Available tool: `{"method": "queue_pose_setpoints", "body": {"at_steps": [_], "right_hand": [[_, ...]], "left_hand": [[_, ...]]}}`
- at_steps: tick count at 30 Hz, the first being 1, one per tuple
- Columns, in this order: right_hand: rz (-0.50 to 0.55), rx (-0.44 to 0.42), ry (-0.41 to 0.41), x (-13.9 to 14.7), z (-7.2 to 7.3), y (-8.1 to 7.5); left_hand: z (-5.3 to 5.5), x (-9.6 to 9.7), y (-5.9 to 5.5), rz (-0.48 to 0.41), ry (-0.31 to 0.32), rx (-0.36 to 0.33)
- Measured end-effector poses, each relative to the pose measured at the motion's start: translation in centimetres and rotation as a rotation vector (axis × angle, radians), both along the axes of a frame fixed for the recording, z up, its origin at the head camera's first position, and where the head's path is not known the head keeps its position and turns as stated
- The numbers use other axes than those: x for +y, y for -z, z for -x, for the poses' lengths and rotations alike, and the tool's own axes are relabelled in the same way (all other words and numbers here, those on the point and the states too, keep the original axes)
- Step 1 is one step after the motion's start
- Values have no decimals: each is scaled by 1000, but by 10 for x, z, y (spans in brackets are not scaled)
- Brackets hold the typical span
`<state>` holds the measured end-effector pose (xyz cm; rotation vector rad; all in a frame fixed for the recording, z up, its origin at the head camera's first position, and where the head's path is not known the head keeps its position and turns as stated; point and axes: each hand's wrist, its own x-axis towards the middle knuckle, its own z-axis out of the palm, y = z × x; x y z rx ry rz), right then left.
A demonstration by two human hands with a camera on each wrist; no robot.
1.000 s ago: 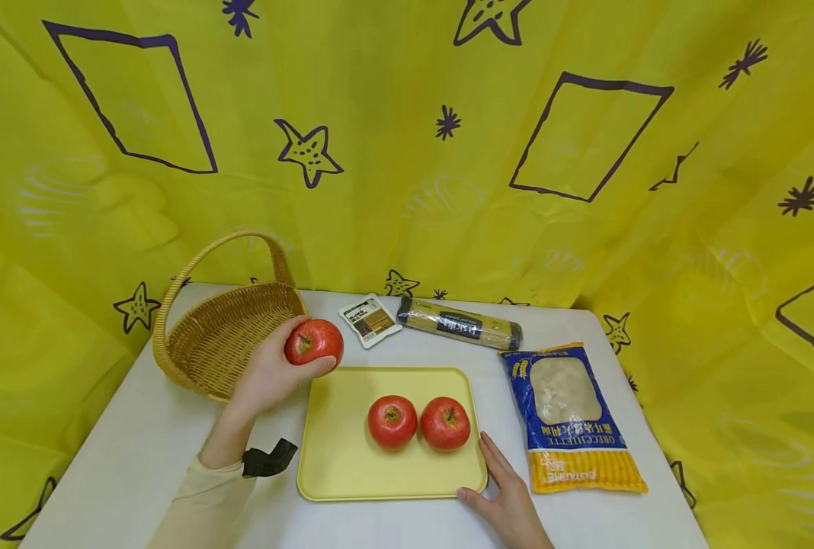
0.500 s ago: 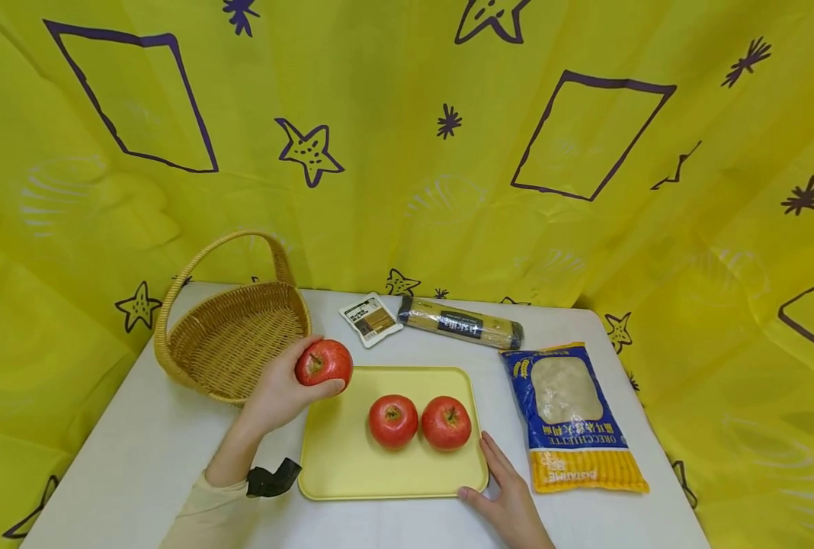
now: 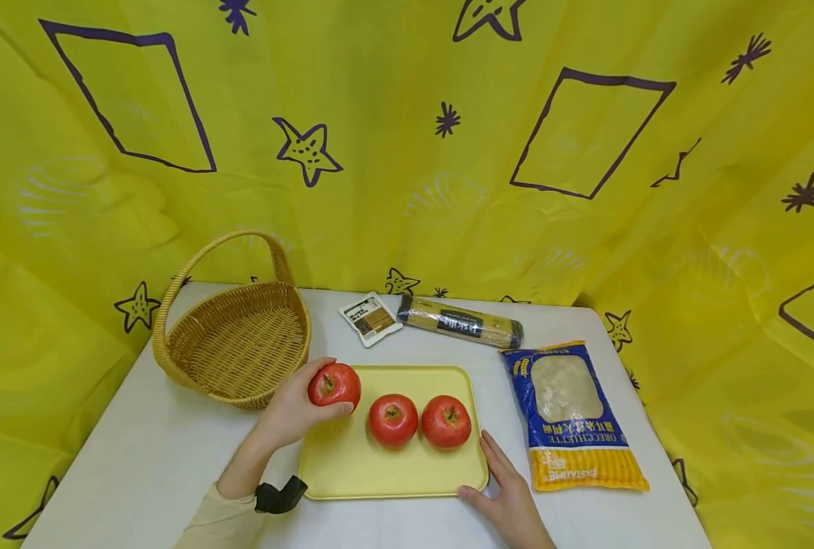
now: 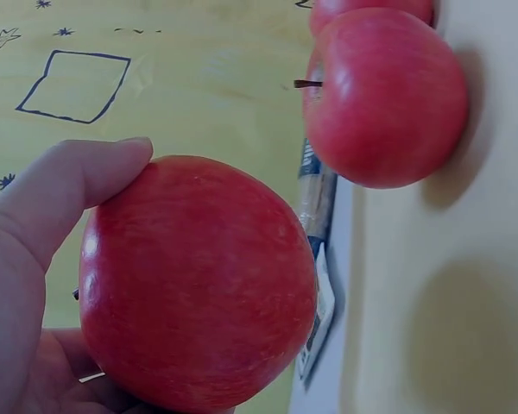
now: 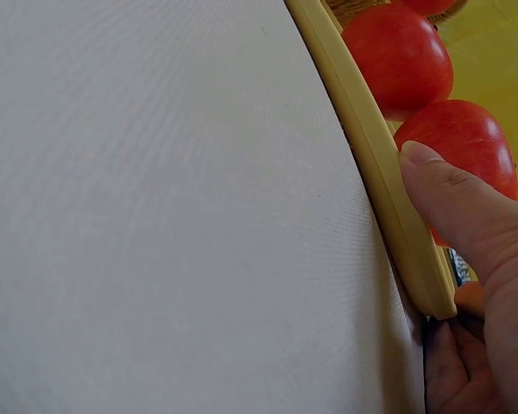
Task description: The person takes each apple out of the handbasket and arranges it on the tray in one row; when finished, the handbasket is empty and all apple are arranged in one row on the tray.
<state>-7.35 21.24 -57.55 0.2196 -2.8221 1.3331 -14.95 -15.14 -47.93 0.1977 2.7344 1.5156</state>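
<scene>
My left hand (image 3: 292,412) grips a red apple (image 3: 334,386) just above the left part of a yellow tray (image 3: 359,473). In the left wrist view the thumb lies on the top of this apple (image 4: 198,285), and a shadow falls on the tray. Two more red apples, a middle one (image 3: 392,421) and a right one (image 3: 446,422), sit side by side on the tray. At the tray's front right corner my right hand (image 3: 506,496) holds the rim. Its thumb (image 5: 440,185) is on the near edge, with the other fingers around the corner, partly hidden.
A wicker basket (image 3: 235,343) with a tall handle stands left of the tray. Behind the tray lie a small white packet (image 3: 370,320) and a pack of spaghetti (image 3: 458,323). To the right is a blue and yellow bag of orecchiette (image 3: 572,419). A yellow curtain (image 3: 393,229) hangs behind the table.
My left hand has moved the apple from beside the basket rightward and toward me, over the tray's left part. The right hand and the other two apples have stayed put.
</scene>
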Motion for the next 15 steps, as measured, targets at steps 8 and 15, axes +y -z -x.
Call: {"method": "queue_pose_setpoints", "body": {"at_steps": [8, 15], "right_hand": [[-31, -31, 9, 1, 1, 0], [-28, -11, 6, 0, 0, 1]], "left_hand": [[-6, 4, 18, 7, 5, -73], [-9, 6, 32, 8, 8, -70]]}}
